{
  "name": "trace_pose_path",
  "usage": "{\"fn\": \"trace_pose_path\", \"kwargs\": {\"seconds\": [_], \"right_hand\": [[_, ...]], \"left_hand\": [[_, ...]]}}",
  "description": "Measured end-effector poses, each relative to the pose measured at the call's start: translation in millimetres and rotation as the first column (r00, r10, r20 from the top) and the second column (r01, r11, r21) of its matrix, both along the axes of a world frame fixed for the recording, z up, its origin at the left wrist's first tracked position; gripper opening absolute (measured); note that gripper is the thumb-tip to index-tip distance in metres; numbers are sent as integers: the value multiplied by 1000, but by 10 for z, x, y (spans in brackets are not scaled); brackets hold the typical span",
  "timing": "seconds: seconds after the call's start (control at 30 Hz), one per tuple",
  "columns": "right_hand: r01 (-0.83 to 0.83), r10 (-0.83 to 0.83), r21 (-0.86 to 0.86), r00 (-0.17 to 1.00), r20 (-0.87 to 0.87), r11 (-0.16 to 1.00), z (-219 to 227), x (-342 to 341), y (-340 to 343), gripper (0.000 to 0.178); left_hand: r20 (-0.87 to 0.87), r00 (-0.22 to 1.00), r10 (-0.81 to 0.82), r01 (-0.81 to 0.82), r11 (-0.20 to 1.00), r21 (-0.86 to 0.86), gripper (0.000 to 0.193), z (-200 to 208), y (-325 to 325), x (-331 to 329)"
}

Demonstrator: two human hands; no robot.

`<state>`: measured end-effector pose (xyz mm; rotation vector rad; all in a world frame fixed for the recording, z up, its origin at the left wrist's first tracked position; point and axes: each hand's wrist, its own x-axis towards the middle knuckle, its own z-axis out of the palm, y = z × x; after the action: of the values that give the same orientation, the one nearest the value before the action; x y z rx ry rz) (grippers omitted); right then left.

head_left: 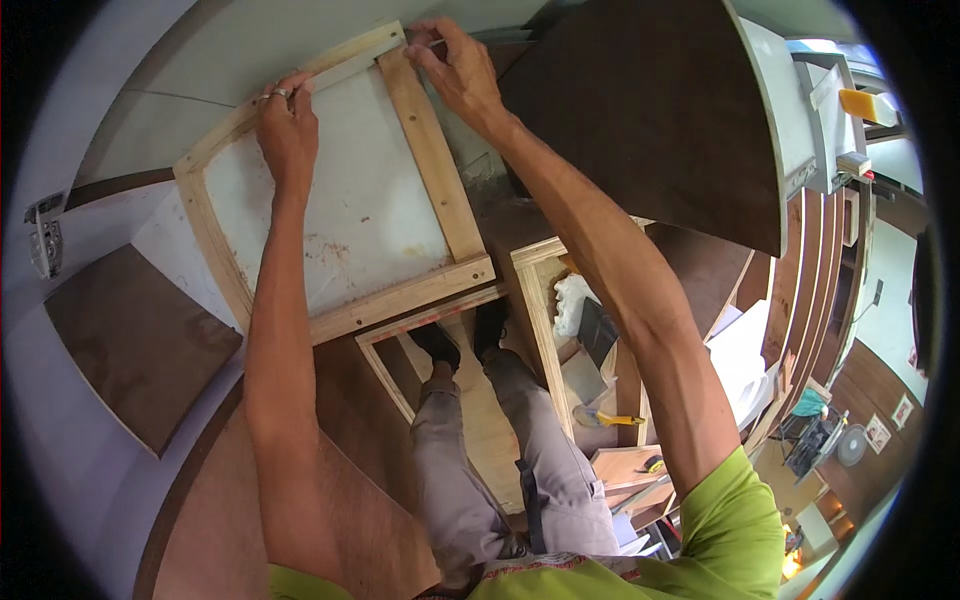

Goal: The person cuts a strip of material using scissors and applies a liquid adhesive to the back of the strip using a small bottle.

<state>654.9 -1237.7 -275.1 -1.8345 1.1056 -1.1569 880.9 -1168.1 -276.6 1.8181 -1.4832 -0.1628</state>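
A wooden frame of pale battens point(428, 150) with a whitish panel point(350, 190) inside it leans before me. Along its far batten runs a thin pale strip point(355, 66). My left hand point(288, 125), with a ring on one finger, is closed over the strip's left part at the batten. At the frame's far right corner, my right hand point(462, 75) pinches at the strip's other end, with a bit of something pale showing between the fingers. Dark screw or nail heads dot the battens.
A large dark brown panel point(650, 110) stands at right, and a smaller brown board point(145, 345) at left. Open wooden boxwork point(530, 290) lies below, with a yellow-handled tool point(610, 418) and a tape measure point(653, 464). My feet stand within a wooden opening point(480, 400).
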Motion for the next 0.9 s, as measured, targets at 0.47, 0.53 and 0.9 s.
{"fn": "trace_pose_path", "kwargs": {"seconds": [0.47,0.53,0.9], "right_hand": [[-26,37,244,999,-40,969,130,61,-154,29],[-8,20,235,999,-47,972,113,72,-155,29],[0,2,181,1000,-12,983,55,95,-115,25]], "left_hand": [[-32,995,94,-96,994,-55,17,114,-1,-246],[-177,976,128,-150,982,-113,18,71,4,-363],[-192,964,182,-216,961,-175,26,-136,-48,-356]]}}
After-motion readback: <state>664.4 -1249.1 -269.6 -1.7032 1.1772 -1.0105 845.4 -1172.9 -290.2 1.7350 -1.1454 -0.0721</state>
